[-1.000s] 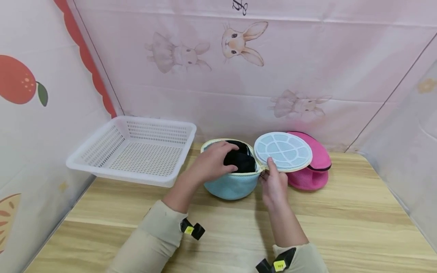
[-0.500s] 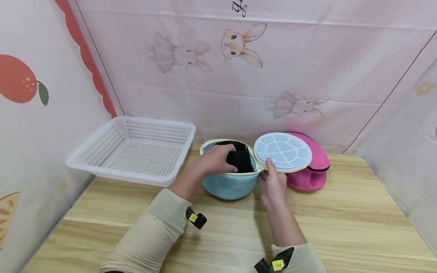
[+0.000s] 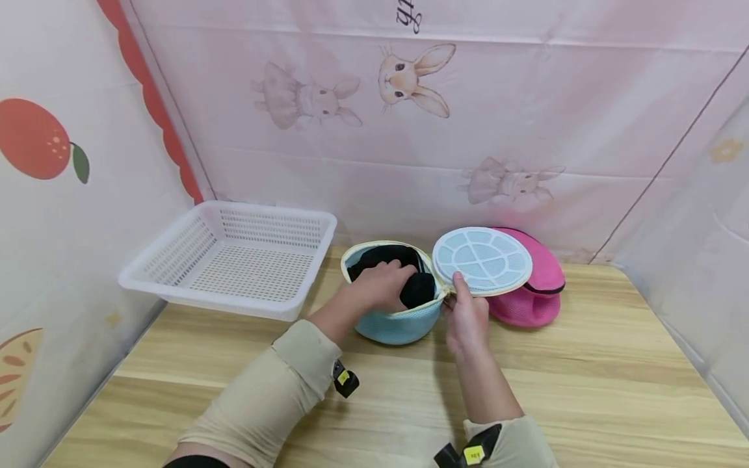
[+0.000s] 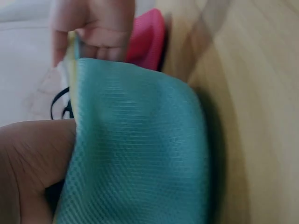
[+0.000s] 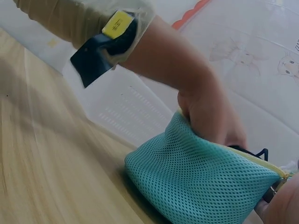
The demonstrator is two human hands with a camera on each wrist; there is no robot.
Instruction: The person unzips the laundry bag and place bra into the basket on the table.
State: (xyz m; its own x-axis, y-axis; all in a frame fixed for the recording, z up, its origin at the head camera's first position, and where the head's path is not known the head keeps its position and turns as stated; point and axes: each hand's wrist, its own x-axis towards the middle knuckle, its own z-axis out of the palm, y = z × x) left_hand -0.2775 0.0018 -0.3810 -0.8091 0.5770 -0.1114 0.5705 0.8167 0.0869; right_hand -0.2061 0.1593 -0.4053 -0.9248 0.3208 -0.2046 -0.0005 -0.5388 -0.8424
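A light blue mesh laundry bag with a yellow zip edge stands on the table, its round lid folded out to the right. Inside lies a black bra, with a thin strap showing at the back. My left hand reaches down over the near rim, fingers bent onto the black fabric; the thumb is hidden. With my right hand I hold the bag where lid and rim meet, thumb on the lid and fingers beneath. The left wrist view shows the bag's side up close.
A white perforated basket stands at the back left. Just behind the lid, on the right, sits a pink mesh bag with a black zip edge. A pink printed sheet hangs right behind the wooden table.
My left hand has moved right and lower into the bag, and more black fabric shows behind it. The right hand keeps its hold, with the lid slightly shifted left.
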